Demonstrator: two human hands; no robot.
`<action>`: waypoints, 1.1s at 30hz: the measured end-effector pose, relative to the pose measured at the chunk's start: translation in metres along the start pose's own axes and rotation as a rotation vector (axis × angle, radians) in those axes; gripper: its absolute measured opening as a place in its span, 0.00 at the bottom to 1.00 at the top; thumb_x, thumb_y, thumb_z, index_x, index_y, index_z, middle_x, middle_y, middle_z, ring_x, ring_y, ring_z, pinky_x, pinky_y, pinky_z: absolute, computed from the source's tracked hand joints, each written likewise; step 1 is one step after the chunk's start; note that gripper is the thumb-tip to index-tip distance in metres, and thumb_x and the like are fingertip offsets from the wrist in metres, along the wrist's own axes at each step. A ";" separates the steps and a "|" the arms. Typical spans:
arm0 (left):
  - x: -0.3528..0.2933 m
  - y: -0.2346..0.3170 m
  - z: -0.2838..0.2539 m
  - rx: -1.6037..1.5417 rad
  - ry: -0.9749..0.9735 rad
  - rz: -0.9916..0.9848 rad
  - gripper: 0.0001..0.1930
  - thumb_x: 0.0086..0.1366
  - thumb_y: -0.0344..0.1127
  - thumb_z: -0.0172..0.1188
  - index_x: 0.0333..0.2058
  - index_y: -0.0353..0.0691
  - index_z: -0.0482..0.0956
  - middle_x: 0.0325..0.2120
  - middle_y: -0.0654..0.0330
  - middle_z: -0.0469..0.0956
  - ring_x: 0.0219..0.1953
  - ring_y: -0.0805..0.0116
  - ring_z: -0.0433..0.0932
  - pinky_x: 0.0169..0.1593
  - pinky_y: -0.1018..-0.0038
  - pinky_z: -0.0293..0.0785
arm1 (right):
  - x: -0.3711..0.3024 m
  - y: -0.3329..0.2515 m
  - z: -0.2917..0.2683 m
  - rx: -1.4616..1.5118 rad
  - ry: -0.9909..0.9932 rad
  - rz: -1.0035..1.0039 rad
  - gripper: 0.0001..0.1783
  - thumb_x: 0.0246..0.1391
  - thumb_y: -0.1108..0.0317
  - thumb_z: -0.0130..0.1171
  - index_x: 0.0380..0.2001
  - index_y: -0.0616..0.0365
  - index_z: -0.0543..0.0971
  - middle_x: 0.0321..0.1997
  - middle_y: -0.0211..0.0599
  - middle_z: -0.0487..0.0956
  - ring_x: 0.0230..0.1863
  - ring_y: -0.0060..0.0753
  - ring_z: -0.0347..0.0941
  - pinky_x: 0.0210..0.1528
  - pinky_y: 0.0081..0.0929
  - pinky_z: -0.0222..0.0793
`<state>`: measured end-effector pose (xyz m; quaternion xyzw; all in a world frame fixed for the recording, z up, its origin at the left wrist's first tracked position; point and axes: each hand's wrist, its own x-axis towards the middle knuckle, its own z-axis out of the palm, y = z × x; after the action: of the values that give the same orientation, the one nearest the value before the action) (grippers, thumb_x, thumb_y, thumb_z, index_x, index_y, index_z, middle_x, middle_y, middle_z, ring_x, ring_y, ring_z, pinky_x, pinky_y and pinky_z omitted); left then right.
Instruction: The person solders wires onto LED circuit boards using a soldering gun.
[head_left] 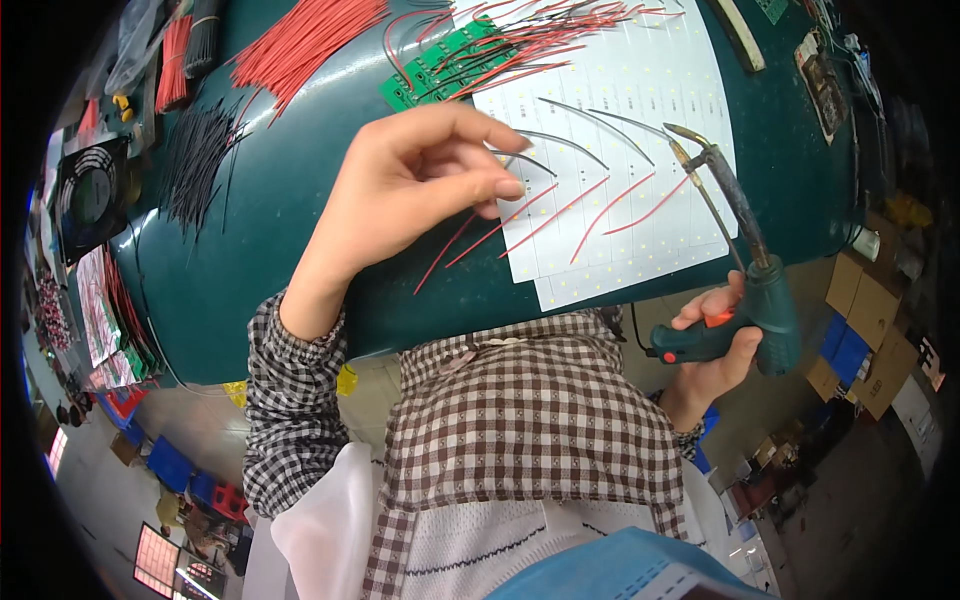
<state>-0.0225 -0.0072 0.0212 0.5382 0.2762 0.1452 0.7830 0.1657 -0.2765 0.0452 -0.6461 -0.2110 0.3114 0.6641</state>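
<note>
My left hand hovers over the left edge of a white panel of small LED boards, thumb and index finger apart. A black wire runs from beside those fingers onto the panel; I see no firm grip on it. My right hand is wrapped round a green soldering gun with a red trigger. Its dark tip and thin feed tube reach up over the panel's right part. Several black wires and red wires lie in rows across the panel.
A green circuit board under a heap of red and black wires lies at the panel's far edge. Red wires and black wires are piled on the left of the green table. A small black fan stands far left.
</note>
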 end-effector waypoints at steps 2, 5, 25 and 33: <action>0.004 0.000 0.000 0.116 -0.043 -0.118 0.04 0.59 0.24 0.62 0.33 0.30 0.78 0.30 0.59 0.80 0.32 0.77 0.78 0.36 0.79 0.75 | 0.000 0.001 -0.002 0.012 -0.001 0.019 0.40 0.58 0.41 0.51 0.55 0.72 0.66 0.34 0.36 0.73 0.32 0.31 0.74 0.30 0.24 0.77; 0.008 -0.014 0.006 0.668 0.010 0.082 0.04 0.59 0.27 0.62 0.30 0.34 0.78 0.25 0.65 0.77 0.26 0.80 0.72 0.30 0.82 0.68 | -0.003 0.003 -0.005 0.111 -0.062 -0.011 0.38 0.59 0.47 0.53 0.55 0.76 0.64 0.38 0.46 0.76 0.35 0.38 0.79 0.33 0.29 0.82; 0.009 -0.015 0.018 0.829 0.044 0.156 0.05 0.50 0.25 0.63 0.25 0.37 0.76 0.20 0.64 0.69 0.20 0.74 0.65 0.25 0.78 0.64 | -0.026 -0.015 0.031 -0.246 -0.184 0.367 0.33 0.50 0.44 0.64 0.37 0.70 0.75 0.34 0.44 0.78 0.36 0.38 0.77 0.40 0.33 0.76; 0.009 -0.016 0.017 0.807 0.045 0.161 0.05 0.49 0.24 0.62 0.25 0.37 0.75 0.20 0.64 0.69 0.21 0.75 0.67 0.25 0.79 0.65 | -0.028 -0.008 0.032 -0.203 -0.138 0.333 0.29 0.51 0.51 0.65 0.36 0.72 0.74 0.32 0.45 0.78 0.34 0.38 0.77 0.39 0.33 0.76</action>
<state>-0.0060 -0.0215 0.0090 0.8186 0.2850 0.0979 0.4889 0.1249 -0.2717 0.0586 -0.7130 -0.1765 0.4374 0.5188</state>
